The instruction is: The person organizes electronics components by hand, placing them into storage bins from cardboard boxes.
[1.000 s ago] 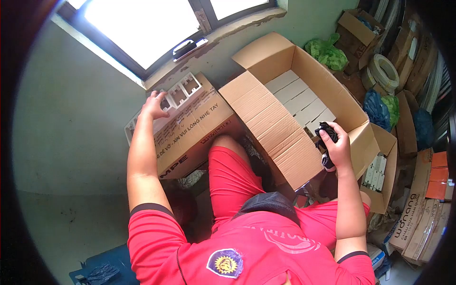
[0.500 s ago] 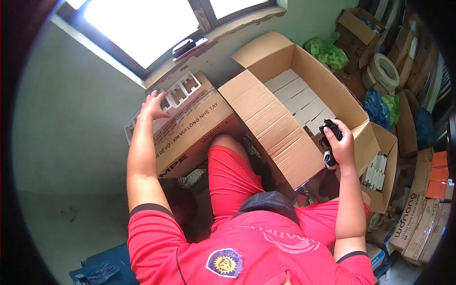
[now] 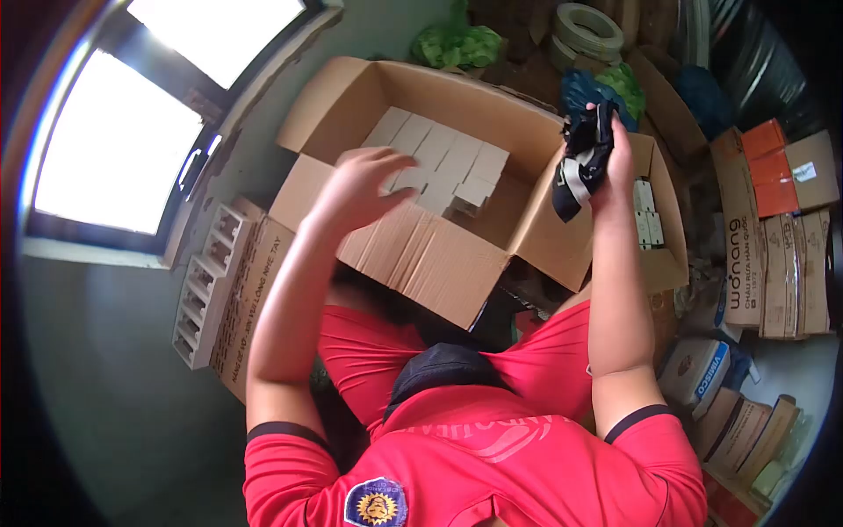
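Observation:
My right hand [image 3: 617, 162] grips a bunched black cloth item with a pale strip [image 3: 587, 158], held up beside the right side of the large open carton [image 3: 536, 211]. Over the carton's near left flap hovers my left hand [image 3: 362, 195], fingers apart and slightly blurred, with nothing in it. Inside the carton, rows of small pale boxes [image 3: 439, 158] lie packed on the left. White frame-like plastic pieces [image 3: 206, 285] rest on a closed printed carton [image 3: 250, 307] at the left, away from both hands.
A smaller open carton [image 3: 672, 211] with white items stands at the right. Behind are green plastic bags [image 3: 457, 46], a blue bag [image 3: 588, 92] and tape-like rolls [image 3: 588, 33]. Stacked cartons [image 3: 740, 237] fill the far right; windows [image 3: 118, 145] are at the upper left.
The view has turned to the right. My left hand has left the white frame pieces and moved over to the large carton. My right hand has raised the black cloth item.

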Tool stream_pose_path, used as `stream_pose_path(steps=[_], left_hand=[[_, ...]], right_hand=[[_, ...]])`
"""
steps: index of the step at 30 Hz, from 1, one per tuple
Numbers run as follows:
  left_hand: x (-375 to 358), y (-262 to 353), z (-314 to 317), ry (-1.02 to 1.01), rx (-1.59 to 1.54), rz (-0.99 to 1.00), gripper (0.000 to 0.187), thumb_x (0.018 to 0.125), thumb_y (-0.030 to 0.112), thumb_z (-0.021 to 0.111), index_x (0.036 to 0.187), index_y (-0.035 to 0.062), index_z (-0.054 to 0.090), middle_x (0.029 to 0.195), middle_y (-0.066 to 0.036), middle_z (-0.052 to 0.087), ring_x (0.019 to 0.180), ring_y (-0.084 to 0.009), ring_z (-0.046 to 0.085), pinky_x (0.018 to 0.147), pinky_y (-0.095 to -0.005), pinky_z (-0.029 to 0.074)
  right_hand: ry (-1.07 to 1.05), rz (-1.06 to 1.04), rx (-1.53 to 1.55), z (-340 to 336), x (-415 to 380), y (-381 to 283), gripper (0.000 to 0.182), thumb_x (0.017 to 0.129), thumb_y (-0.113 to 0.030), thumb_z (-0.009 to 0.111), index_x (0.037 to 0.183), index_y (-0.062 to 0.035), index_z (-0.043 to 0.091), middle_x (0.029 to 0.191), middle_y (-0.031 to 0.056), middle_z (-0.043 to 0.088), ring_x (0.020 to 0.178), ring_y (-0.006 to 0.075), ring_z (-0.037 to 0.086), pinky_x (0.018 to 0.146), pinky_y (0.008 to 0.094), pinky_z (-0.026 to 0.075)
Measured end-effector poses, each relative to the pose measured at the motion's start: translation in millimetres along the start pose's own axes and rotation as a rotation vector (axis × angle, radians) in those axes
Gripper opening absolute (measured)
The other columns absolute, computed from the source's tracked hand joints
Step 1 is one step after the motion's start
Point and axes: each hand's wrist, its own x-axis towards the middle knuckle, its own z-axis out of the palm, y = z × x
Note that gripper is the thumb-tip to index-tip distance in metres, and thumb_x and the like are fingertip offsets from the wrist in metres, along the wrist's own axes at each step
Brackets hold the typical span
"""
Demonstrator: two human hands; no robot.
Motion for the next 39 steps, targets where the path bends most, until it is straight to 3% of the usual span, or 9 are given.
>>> stream_pose_path(steps=[3, 7, 10, 13, 21, 26, 31, 35, 39], left_hand=[[73.9, -1.2, 93.6, -0.428, 0.06, -0.036, 0.032, 0.081, 0.032, 0.076, 0.106, 0.0124, 0.071, 0.095, -0.011, 0.072, 0.091, -0.0348, 0.067, 0.081, -0.0458, 0.053], [138.6, -12.1, 201.0, -1.372, -0.049, -0.362, 0.038, 0.087, 0.038, 0.073, 0.114, 0.0115, 0.073, 0.117, -0.009, 0.073, 0.103, -0.0296, 0.069, 0.089, -0.0452, 0.053], [139.3, -7.1, 238.7, -1.579, 0.346, -0.231, 0.042, 0.096, 0.038, 0.064, 0.128, 0.0116, 0.068, 0.131, -0.009, 0.068, 0.116, -0.0262, 0.065, 0.099, -0.047, 0.05], [130.9, -13.0, 261.6, -1.855, 0.26, -0.459, 0.046, 0.102, 0.035, 0.054, 0.143, 0.0136, 0.057, 0.138, -0.01, 0.063, 0.124, -0.0264, 0.06, 0.105, -0.0478, 0.047], [109.9, -13.7, 263.7, -1.804, 0.266, -0.657, 0.052, 0.102, 0.037, 0.05, 0.147, 0.0133, 0.051, 0.139, -0.017, 0.061, 0.123, -0.0294, 0.062, 0.103, -0.0478, 0.048], [103.3, -33.8, 291.9, -1.801, 0.382, -0.552, 0.105, 0.095, 0.043, 0.06, 0.158, 0.0174, -0.02, 0.118, -0.023, 0.071, 0.099, -0.0349, 0.072, 0.085, -0.0451, 0.059], [113.7, 11.9, 209.4, -1.486, 0.22, -0.544, 0.115, 0.089, 0.057, 0.066, 0.16, 0.0168, -0.015, 0.114, -0.024, 0.071, 0.092, -0.0351, 0.073, 0.08, -0.045, 0.059], [97.0, -26.0, 208.7, -1.191, 0.327, -0.363, 0.117, 0.084, 0.064, 0.069, 0.162, 0.0259, -0.008, 0.137, -0.025, 0.059, 0.121, -0.0399, 0.063, 0.1, -0.0482, 0.05], [96.0, -34.7, 212.2, -0.982, 0.39, -0.368, 0.117, 0.078, 0.065, 0.074, 0.163, 0.0212, 0.007, 0.162, -0.021, 0.027, 0.136, -0.041, 0.049, 0.108, -0.0493, 0.045]], right_hand=[[0.042, 0.033, 0.046, -9.7, 8.1, -3.3, 0.033, 0.101, -0.04, 0.052, 0.112, -0.0119, 0.063, 0.08, 0.0089, 0.067, 0.068, 0.0254, 0.066, 0.062, 0.0398, 0.055], [0.083, 0.052, 0.054, -19.5, 19.8, -6.1, 0.04, 0.101, -0.045, 0.048, 0.118, -0.0125, 0.062, 0.082, 0.0121, 0.069, 0.068, 0.0288, 0.066, 0.063, 0.0413, 0.054], [0.068, 0.024, 0.087, -21.2, 22.9, -11.2, 0.037, 0.101, -0.044, 0.047, 0.116, -0.0127, 0.061, 0.08, 0.0121, 0.068, 0.067, 0.029, 0.065, 0.062, 0.0414, 0.054], [0.074, 0.05, 0.141, -18.3, 24.5, -20.2, 0.034, 0.101, -0.041, 0.049, 0.113, -0.0113, 0.061, 0.081, 0.0108, 0.067, 0.067, 0.0279, 0.064, 0.061, 0.0409, 0.053], [0.084, 0.07, 0.23, -9.9, 31.3, -15.6, 0.032, 0.099, -0.038, 0.055, 0.109, -0.0088, 0.061, 0.081, 0.0088, 0.067, 0.068, 0.0229, 0.066, 0.062, 0.039, 0.054], [0.07, 0.075, 0.216, -7.8, 33.5, -6.4, 0.031, 0.099, -0.039, 0.056, 0.11, -0.01, 0.062, 0.082, 0.0077, 0.067, 0.068, 0.0209, 0.066, 0.063, 0.0384, 0.054], [0.076, 0.079, 0.16, -7.7, 27.6, -9.3, 0.03, 0.098, -0.039, 0.056, 0.109, -0.0107, 0.062, 0.082, 0.0071, 0.067, 0.07, 0.0196, 0.066, 0.064, 0.0375, 0.055], [0.087, 0.069, 0.175, -7.3, 28.3, -11.8, 0.03, 0.098, -0.038, 0.057, 0.108, -0.0101, 0.063, 0.082, 0.0065, 0.067, 0.068, 0.0194, 0.066, 0.063, 0.0366, 0.055], [0.082, 0.086, 0.172, -10.1, 28.5, -7.6, 0.031, 0.098, -0.039, 0.057, 0.11, -0.01, 0.062, 0.086, 0.0071, 0.067, 0.071, 0.0191, 0.066, 0.064, 0.0363, 0.054]])
